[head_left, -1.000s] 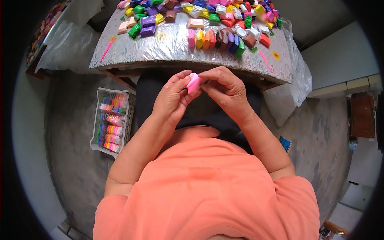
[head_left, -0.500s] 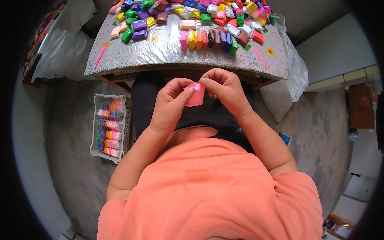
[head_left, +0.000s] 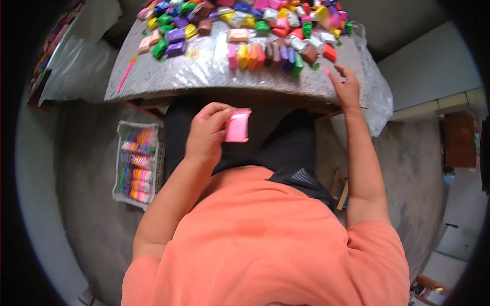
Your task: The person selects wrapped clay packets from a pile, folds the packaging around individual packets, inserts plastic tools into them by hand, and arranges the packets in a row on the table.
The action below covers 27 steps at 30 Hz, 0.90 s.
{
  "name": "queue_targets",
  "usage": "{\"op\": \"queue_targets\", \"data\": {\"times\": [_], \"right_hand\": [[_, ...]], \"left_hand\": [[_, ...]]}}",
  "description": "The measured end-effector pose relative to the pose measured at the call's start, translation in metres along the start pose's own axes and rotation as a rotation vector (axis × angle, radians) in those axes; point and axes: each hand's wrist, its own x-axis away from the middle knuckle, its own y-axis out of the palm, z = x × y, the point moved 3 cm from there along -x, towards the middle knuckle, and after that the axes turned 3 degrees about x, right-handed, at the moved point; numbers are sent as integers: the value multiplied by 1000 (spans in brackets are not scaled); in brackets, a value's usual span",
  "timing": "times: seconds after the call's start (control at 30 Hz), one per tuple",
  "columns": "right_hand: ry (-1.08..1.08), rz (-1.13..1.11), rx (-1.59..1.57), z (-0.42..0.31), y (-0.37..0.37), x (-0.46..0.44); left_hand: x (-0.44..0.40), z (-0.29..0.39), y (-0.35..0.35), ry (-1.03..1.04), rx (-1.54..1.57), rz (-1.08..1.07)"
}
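My left hand (head_left: pixel 208 130) pinches the upper left edge of a small flat pink packet (head_left: pixel 237 125) between thumb and fingers, above my lap. My right hand (head_left: pixel 347 89) reaches over the right front part of the table, thumb and forefinger apart. Close to its thumb shows the end of a thin pink stick (head_left: pixel 326 72); the rest is hidden behind the hand. Left of it, a row of coloured packets (head_left: pixel 263 56) stands on edge, pink through yellow, orange, brown, purple and green.
A heap of wrapped colourful blocks (head_left: pixel 245 18) covers the table's (head_left: pixel 204 76) far side. Another pink stick (head_left: pixel 126 76) lies at its left. A white crate (head_left: pixel 161 173) of packets stands on the floor at left. Clear plastic sheeting (head_left: pixel 377 102) hangs at right.
My right hand has let go of the pink packet and moved right and forward to the pink stick. My left hand keeps the packet, now slightly further left.
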Motion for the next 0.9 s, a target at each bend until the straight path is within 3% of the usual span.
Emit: {"op": "queue_targets", "data": {"times": [0.1,0.2,0.27,0.47,0.7,0.8,0.9], "right_hand": [[148,-131,66,33,5,11],[152,-245,95,35,4,10],[150,-243,103,36,4,6],[80,-349,250,40,8,-9],[225,-420,182,47,7,-17],[210,-457,300,36,6,-24],[195,-529,463,20,4,-31]], "left_hand": [[-10,7,-12,33,27,27],[-34,16,-47,77,-55,78],[-47,39,-52,144,-284,140],[-132,100,-91,492,-1146,-86],[-180,109,-105,419,-1296,-209],[-178,104,-120,546,-1153,-101],[-164,90,-133,512,-963,-33]]}}
